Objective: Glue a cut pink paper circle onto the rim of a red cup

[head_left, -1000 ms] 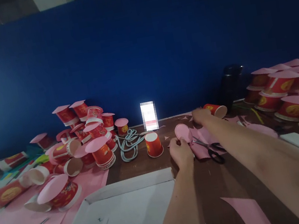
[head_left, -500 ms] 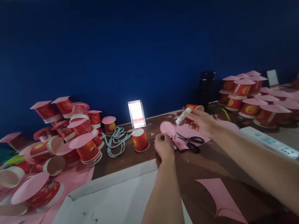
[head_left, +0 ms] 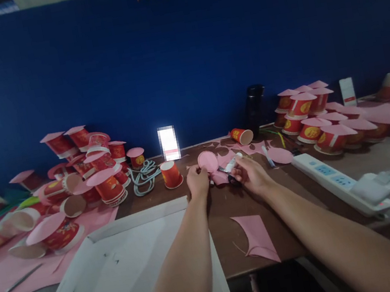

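Observation:
My left hand (head_left: 198,181) is closed on the lower edge of a round pink paper piece (head_left: 208,162) with a traced-looking rim, its fingertips partly hidden. To its right, my right hand (head_left: 255,175) grips a white glue stick (head_left: 234,162), its end pointing toward the pink piece. Black-handled scissors (head_left: 231,179) lie just below the glue stick, largely covered by my right fingers. Pink paper scraps (head_left: 219,178) lie under and around both hands. Left of my left hand, a red paper cup (head_left: 172,175) stands upside down.
Red cups with pink discs are heaped at left (head_left: 107,184) and stacked at right (head_left: 304,105). A white box lid (head_left: 125,264) lies front left, a power strip (head_left: 337,181) at right. A grey cable coil (head_left: 144,177), bottle (head_left: 256,107) and tipped cup (head_left: 242,135) stand behind.
The view has shifted, showing more of the right side and table's front edge. My right hand, with the glue stick, has come down over the scissors. My left hand keeps the pink piece.

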Motion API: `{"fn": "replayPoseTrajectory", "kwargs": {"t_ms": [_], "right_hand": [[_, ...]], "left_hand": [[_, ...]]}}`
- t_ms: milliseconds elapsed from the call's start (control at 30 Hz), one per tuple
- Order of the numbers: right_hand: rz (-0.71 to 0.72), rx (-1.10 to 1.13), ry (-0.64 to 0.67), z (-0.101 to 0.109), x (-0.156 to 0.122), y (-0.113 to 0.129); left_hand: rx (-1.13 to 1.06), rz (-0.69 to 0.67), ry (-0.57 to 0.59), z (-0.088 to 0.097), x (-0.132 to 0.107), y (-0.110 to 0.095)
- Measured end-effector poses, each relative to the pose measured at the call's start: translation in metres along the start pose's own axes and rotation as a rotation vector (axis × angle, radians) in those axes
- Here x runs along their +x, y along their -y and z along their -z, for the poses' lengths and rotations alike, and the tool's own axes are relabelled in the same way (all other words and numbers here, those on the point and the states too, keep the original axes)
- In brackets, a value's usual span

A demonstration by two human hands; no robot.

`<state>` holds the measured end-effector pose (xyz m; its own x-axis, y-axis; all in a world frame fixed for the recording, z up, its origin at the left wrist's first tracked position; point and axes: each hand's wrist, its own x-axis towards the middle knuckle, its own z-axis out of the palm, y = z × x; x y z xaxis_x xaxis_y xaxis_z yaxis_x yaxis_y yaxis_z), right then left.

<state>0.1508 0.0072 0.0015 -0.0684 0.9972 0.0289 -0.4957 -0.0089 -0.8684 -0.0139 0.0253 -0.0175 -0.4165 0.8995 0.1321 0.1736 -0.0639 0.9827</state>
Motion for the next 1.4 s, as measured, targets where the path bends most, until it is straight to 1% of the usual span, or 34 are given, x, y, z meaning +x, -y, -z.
{"fn": "replayPoseTrajectory", "kwargs": {"t_ms": [100,167,233,267,300,367,433,500,533,600,667,733,767,800,867,900,933,1000,1133,1233,1300,1400], "right_hand": [[-0.007,0.011,0.040,0.000,-0.002,0.002],[-0.006,0.031,0.082,0.001,-0.003,0.005],[0.000,0.044,0.128,0.001,-0.005,0.008],[-0.002,0.043,0.154,0.002,-0.006,0.009],[0.001,0.040,0.179,0.003,-0.006,0.011],[0.013,0.029,0.219,0.004,-0.006,0.013],[0.015,0.006,0.239,0.006,-0.005,0.015],[-0.011,-0.041,0.257,0.006,-0.005,0.016],[-0.028,-0.072,0.271,0.006,-0.005,0.016],[-0.046,-0.144,0.302,0.006,-0.006,0.018],[-0.054,-0.218,0.315,0.005,-0.008,0.020],[-0.097,-0.291,0.314,0.004,-0.011,0.023],[-0.138,-0.318,0.315,0.004,-0.012,0.025],[-0.190,-0.333,0.322,0.004,-0.013,0.027],[-0.297,-0.334,0.356,0.004,-0.015,0.031],[-0.333,-0.324,0.374,0.004,-0.016,0.033],[-0.353,-0.311,0.392,0.004,-0.017,0.035],[-0.365,-0.287,0.421,0.005,-0.019,0.038],[-0.407,-0.261,0.493,0.008,-0.021,0.039],[-0.436,-0.257,0.538,0.010,-0.021,0.038],[-0.444,-0.247,0.551,0.011,-0.021,0.038],[-0.450,-0.222,0.554,0.013,-0.021,0.041]], "left_hand": [[0.090,0.014,0.024,0.006,-0.004,-0.010],[0.163,0.041,0.078,0.013,-0.010,-0.021],[0.223,-0.015,0.109,0.022,-0.019,-0.031],[0.254,-0.021,0.157,0.028,-0.025,-0.034],[0.254,0.017,0.208,0.033,-0.030,-0.036],[0.218,0.138,0.300,0.043,-0.042,-0.035],[0.224,0.211,0.315,0.052,-0.051,-0.029],[0.330,0.215,0.316,0.058,-0.058,-0.023],[0.402,0.182,0.314,0.060,-0.061,-0.022],[0.581,0.041,0.285,0.064,-0.064,-0.021],[0.759,-0.089,0.217,0.066,-0.067,-0.024],[0.850,-0.196,0.148,0.068,-0.068,-0.029],[0.856,-0.278,0.127,0.069,-0.069,-0.031],[0.846,-0.378,0.132,0.069,-0.069,-0.033],[0.805,-0.569,0.206,0.068,-0.070,-0.034],[0.783,-0.637,0.264,0.067,-0.070,-0.034],[0.764,-0.674,0.321,0.067,-0.071,-0.034],[0.741,-0.672,0.408,0.066,-0.071,-0.034],[0.800,-0.545,0.529,0.068,-0.073,-0.036],[0.862,-0.507,0.632,0.071,-0.074,-0.037],[0.871,-0.503,0.652,0.072,-0.075,-0.037],[0.857,-0.474,0.638,0.074,-0.076,-0.038]]}}
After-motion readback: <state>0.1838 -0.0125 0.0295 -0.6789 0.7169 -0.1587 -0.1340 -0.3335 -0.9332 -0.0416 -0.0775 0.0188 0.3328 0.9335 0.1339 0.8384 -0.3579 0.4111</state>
